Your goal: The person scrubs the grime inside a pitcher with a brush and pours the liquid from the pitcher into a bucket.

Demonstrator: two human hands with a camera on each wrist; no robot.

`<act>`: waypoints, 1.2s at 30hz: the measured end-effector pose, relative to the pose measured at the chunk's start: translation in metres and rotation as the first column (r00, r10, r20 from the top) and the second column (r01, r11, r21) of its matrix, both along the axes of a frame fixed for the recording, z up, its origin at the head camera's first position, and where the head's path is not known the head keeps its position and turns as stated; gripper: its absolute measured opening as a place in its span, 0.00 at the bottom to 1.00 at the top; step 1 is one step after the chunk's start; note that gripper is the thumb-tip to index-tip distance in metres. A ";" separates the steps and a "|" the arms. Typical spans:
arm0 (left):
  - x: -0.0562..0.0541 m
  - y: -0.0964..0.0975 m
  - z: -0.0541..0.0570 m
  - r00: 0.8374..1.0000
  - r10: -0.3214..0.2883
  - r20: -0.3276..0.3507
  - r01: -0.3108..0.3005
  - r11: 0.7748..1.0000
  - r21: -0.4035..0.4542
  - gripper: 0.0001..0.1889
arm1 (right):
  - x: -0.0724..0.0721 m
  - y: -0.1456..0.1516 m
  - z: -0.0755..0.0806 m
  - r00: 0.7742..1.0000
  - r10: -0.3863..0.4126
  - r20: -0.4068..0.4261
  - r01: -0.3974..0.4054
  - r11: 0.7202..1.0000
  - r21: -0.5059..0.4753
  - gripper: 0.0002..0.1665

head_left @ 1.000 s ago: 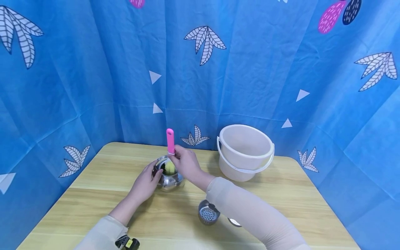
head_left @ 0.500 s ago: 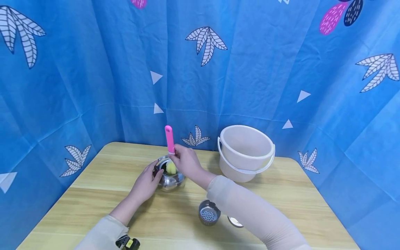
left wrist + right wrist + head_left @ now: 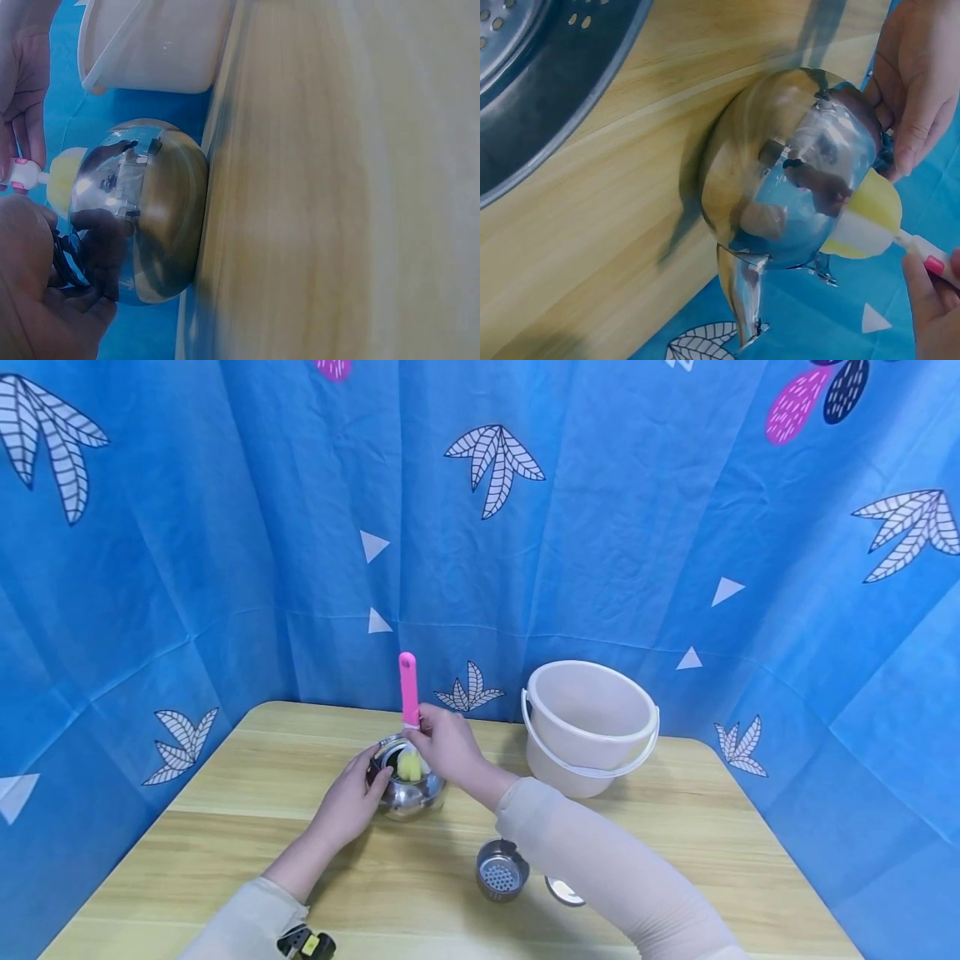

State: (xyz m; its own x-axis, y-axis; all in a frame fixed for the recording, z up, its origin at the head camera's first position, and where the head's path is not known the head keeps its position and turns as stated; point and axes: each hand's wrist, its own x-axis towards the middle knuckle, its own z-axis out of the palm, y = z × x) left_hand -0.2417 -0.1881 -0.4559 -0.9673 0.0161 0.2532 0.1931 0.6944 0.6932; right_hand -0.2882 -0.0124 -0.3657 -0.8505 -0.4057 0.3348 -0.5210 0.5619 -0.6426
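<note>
A shiny stainless-steel teapot (image 3: pixel 408 800) stands uncovered on the wooden table. My left hand (image 3: pixel 352 793) holds it by the left side, with fingers round a dark handle part in the left wrist view. My right hand (image 3: pixel 453 747) pinches a sponge brush by its pink handle (image 3: pixel 408 689), which points upward. The brush's yellow sponge head (image 3: pixel 881 210) is partly inside the pot's mouth; its lower part is hidden by the pot wall. The spout (image 3: pixel 741 296) shows in the right wrist view.
Nearer the front lies a perforated metal strainer (image 3: pixel 501 872). Beside it a round metal lid (image 3: pixel 564 892) is partly covered by the right sleeve. A white bucket (image 3: pixel 585 760) with its handle lowered stands at the back right. Blue curtain (image 3: pixel 480 577) surrounds the table (image 3: pixel 247 827).
The brush has risen slightly in my right hand's grip, and its handle tilted left, then came back nearer upright. My left hand and the teapot have stayed in place.
</note>
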 end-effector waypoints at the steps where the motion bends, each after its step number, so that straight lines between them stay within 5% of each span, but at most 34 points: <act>1: 0.000 0.000 0.000 1.000 0.000 0.000 0.000 1.000 0.000 0.31 | 0.000 0.000 0.000 1.000 -0.003 0.013 0.003 1.000 -0.006 0.08; 21: 0.000 0.000 0.000 1.000 0.005 -0.006 -0.005 1.000 -0.003 0.32 | -0.008 0.001 -0.004 0.993 -0.039 0.111 0.051 0.992 -0.114 0.12; 36: 0.000 0.000 -0.001 1.000 0.005 -0.007 -0.005 1.000 -0.006 0.33 | -0.007 -0.001 -0.014 0.984 -0.045 0.173 0.091 0.959 -0.267 0.12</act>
State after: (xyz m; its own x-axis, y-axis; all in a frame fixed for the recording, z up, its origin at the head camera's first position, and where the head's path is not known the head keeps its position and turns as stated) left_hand -0.2419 -0.1885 -0.4566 -0.9654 0.0124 0.2603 0.1944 0.6993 0.6878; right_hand -0.2953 -0.0132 -0.3794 -0.9253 -0.2575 0.2784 -0.3624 0.3839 -0.8493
